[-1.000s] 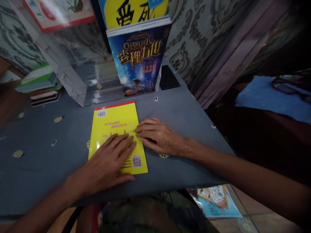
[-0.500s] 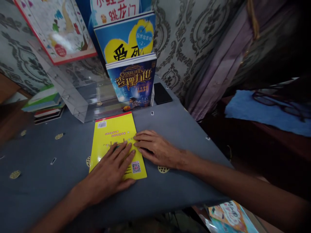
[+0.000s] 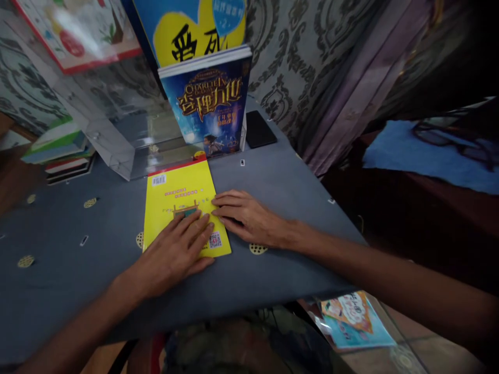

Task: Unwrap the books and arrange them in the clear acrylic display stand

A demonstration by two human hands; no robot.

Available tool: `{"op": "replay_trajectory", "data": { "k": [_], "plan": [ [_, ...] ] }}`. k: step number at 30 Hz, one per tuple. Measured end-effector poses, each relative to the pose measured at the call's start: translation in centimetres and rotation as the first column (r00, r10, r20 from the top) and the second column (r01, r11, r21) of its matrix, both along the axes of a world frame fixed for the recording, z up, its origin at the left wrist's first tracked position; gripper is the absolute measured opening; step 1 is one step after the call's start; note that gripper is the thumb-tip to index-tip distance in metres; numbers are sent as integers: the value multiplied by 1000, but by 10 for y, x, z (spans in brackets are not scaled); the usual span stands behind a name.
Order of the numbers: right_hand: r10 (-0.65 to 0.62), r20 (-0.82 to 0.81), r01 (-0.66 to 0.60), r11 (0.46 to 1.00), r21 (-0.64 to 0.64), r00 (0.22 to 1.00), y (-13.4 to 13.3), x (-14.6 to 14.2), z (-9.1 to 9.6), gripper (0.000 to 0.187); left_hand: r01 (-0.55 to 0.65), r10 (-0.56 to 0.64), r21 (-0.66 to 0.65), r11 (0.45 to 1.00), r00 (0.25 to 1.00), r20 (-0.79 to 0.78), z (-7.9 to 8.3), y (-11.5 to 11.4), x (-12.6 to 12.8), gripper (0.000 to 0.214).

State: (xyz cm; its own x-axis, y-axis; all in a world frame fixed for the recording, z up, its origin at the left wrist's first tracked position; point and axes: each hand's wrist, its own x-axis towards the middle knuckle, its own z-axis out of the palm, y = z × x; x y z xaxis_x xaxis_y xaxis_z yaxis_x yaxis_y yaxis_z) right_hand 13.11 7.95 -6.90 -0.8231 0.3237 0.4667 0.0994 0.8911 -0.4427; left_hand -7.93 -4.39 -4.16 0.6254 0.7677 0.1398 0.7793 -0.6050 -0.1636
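Observation:
A yellow booklet (image 3: 175, 189) lies flat on the grey-blue table (image 3: 70, 291), showing a barcode and a QR code. My left hand (image 3: 173, 254) rests on its lower part with the fingers spread. My right hand (image 3: 247, 218) lies beside it, fingertips on the booklet's right edge. Between the two hands, a small brown and teal shape (image 3: 186, 211) shows on the booklet; I cannot tell whether it is printed or a separate piece. Neither hand grips anything.
Several small perforated gold discs (image 3: 25, 261) lie on the table. Behind the booklet stand a clear acrylic display case (image 3: 117, 150), an upright blue book (image 3: 206, 104) and a black phone (image 3: 259, 129). A stack of books (image 3: 58, 156) sits at left. The table's near edge drops away to a lower picture book (image 3: 354, 322).
The whole scene has shifted in view as my head moved. Both hands stay on the booklet, and the small brown and teal shape shows more fully between them.

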Motion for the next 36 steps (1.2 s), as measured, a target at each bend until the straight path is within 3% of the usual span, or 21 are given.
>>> {"op": "replay_trajectory", "data": {
  "k": [7,18,36],
  "plan": [
    [54,4,-54,998,-29,999,-8,7,2,25,83,-86,91,992,996,27,14,-8,12,28],
    [82,-37,-85,991,-99,996,-8,10,4,25,62,-68,97,993,996,61,22,-9,18,26],
    [98,-63,-103,992,-74,993,-7,9,6,26,27,-25,-8,1000,977,213,25,-10,16,26]
  ]
}}
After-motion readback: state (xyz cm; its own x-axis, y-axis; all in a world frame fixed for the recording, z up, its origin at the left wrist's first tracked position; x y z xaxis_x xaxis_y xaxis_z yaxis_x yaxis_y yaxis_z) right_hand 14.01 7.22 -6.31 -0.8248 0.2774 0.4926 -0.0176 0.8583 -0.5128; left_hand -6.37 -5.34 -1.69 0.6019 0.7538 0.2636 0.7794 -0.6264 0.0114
